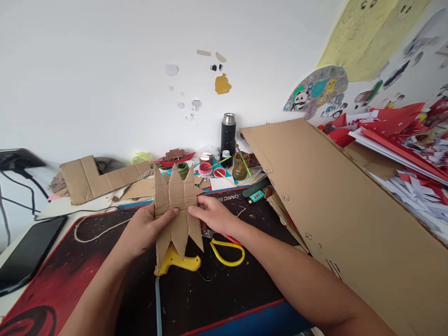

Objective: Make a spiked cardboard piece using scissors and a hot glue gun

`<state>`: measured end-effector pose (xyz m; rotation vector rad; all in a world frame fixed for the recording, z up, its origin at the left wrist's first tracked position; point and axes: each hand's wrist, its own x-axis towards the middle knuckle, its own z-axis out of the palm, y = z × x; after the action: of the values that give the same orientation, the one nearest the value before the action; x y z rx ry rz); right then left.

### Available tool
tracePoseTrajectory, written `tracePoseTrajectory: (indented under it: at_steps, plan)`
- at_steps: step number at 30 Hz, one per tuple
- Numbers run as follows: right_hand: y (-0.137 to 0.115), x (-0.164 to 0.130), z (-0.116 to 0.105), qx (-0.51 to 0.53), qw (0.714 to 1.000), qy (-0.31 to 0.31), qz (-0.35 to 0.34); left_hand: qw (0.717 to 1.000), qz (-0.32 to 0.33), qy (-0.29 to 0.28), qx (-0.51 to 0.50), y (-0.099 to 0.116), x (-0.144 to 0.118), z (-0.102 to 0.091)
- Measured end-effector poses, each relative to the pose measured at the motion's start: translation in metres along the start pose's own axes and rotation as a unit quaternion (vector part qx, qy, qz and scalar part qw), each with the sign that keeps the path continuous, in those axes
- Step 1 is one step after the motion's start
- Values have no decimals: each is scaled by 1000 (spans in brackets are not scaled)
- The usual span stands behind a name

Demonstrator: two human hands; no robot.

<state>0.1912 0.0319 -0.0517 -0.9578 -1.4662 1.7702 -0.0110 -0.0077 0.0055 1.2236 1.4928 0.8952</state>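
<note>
Between my two hands I hold up a brown piece of cardboard [180,198] with zigzag points cut along its top and bottom edges. My left hand [149,228] grips its left side, thumb across the front. On the right side, my right hand [212,212] pinches it with the thumb in front and the fingers behind. Just below the cardboard a yellow glue gun [182,262] lies on the dark mat [224,298], partly covered by the lower points. Beside it are scissors with yellow handles [227,254], their blades mostly hidden.
A large cardboard sheet [343,200] leans along the right. At the back stand a black thermos [228,137], a jar with brushes [240,167] and small paint pots [205,169]. Cut cardboard [101,179] lies back left, a black phone [31,254] at the left edge.
</note>
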Motion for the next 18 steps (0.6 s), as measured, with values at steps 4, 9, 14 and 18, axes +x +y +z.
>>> tracePoseTrajectory:
  at_steps: [4,9,14,18]
  plan:
    - [3,1,-1,-34,999,11,-23,1000,4,-5,16,-1,0,0]
    - [7,3,-5,-105,993,28,-41,1000,12,-14,15,0,0,3]
    - [2,1,-5,-96,995,29,-28,1000,8,-19,10,-2,0,3]
    - [-4,-1,-4,-23,1000,0,-5,1000,4,-27,-14,-2,0,2]
